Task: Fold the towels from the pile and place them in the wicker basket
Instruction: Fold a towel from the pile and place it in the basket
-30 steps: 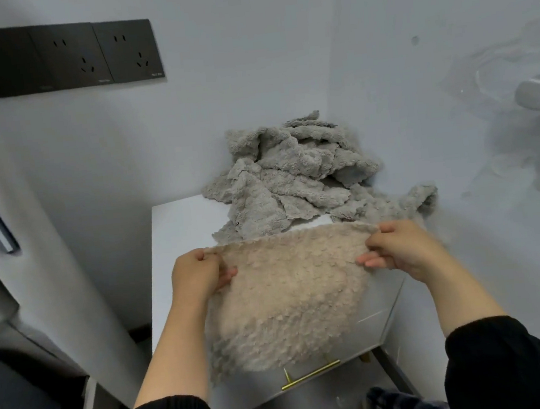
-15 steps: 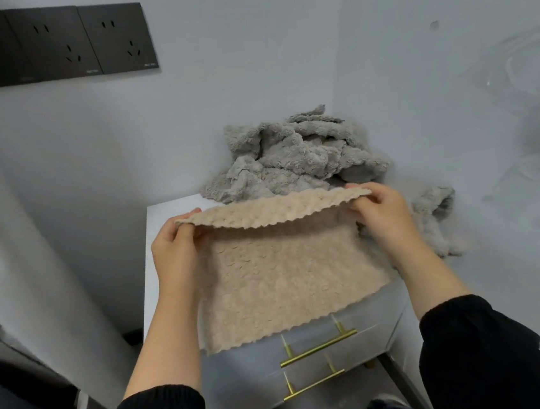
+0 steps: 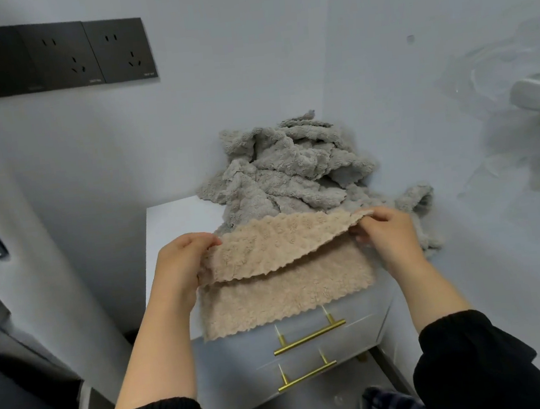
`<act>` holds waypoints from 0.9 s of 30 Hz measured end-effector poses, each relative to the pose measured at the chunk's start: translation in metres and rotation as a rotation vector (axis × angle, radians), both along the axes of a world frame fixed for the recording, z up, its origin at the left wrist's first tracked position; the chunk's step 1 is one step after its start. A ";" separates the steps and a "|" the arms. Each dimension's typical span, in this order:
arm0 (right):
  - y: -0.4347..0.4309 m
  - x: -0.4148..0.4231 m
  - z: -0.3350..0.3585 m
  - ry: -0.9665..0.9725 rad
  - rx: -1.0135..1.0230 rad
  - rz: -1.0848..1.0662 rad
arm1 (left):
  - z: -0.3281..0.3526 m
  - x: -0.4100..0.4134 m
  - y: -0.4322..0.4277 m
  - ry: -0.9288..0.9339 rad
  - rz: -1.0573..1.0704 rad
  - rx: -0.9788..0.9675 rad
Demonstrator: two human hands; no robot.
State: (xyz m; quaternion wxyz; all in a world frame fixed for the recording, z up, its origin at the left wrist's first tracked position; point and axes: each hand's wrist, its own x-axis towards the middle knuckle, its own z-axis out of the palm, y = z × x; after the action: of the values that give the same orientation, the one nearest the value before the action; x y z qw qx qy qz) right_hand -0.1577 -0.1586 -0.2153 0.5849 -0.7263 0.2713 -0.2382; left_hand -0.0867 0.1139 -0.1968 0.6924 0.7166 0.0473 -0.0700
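Overall, we looked down into a corner formed by pale grey walls, against which stood a white counter with two drawers in its front. A black socket panel was set high on the left wall. The pile of grey towels lay crumpled on the back right part of the counter, pressed into the corner, with one towel trailing off to the right beside the wall. Just in front of the pile we held one beige towel spread between both hands. Its upper part was turned over toward us as a scalloped flap lying on the layer below. Its lower edge hung past the counter's front edge, ending just above the upper drawer. We could not tell whether the towel rested on the counter top. Black sleeves covered both our forearms near the elbow. Our left grip was closed around the left end of the fold, thumb on top and fingers hidden behind the cloth. Our right grip pinched the right corner of the fold between thumb and fingertips. Two brass handles crossed the drawer fronts. A small white fitting projected from the right wall.
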 end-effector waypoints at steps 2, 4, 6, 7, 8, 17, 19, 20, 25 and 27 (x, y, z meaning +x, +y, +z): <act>-0.001 -0.003 -0.002 0.016 0.081 -0.019 | 0.003 -0.006 0.000 -0.037 0.012 0.006; 0.000 -0.006 -0.002 0.051 0.167 -0.018 | 0.001 -0.008 0.003 -0.063 0.011 0.080; 0.002 -0.008 -0.001 0.102 0.272 -0.018 | 0.001 -0.009 0.004 -0.071 -0.036 0.248; 0.003 -0.010 -0.001 0.130 0.318 -0.022 | 0.002 -0.010 0.005 -0.073 -0.075 0.363; 0.003 -0.013 0.000 0.148 0.335 -0.033 | 0.002 -0.011 0.005 -0.076 -0.122 0.479; 0.011 -0.013 -0.003 0.368 -0.239 0.045 | 0.000 -0.013 0.003 -0.094 -0.291 1.098; 0.015 -0.016 -0.003 0.429 -0.355 0.066 | 0.000 -0.016 -0.001 -0.116 -0.380 1.108; 0.016 -0.017 -0.003 0.446 -0.383 0.066 | -0.001 -0.017 -0.003 -0.139 -0.451 1.116; 0.010 -0.013 -0.003 0.487 -0.319 0.111 | -0.009 -0.024 -0.013 -0.319 -0.670 1.186; 0.010 -0.013 -0.003 0.486 -0.261 0.120 | -0.012 -0.025 -0.014 -0.396 -0.646 1.181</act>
State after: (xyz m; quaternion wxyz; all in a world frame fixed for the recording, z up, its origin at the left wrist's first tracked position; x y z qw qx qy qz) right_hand -0.1711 -0.1490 -0.2183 0.4174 -0.8459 0.3274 -0.0548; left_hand -0.1120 0.0999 -0.2086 0.1273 0.9502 -0.2650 -0.1030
